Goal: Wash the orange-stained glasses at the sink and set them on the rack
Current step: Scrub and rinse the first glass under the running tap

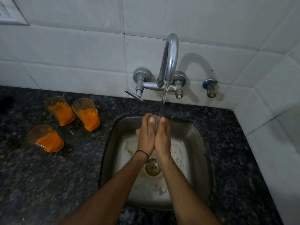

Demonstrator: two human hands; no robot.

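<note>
Three clear glasses smeared with orange stand on the dark granite counter left of the sink: one at the back left (60, 110), one beside it (87, 113), and one nearer me (46, 138). Over the steel sink (197, 135) my left hand (146, 134) and my right hand (163, 137) are held together side by side, fingers straight, under the stream of water (163, 103) running from the chrome tap (169, 57). Neither hand holds anything. No rack is in view.
The tap's lever handle (134, 95) sticks out to the left above the sink's back edge. A small blue-capped valve (210, 88) sits on the tiled wall to the right. The drain (152, 167) lies between my forearms. Granite counter (40, 184) surrounds the sink.
</note>
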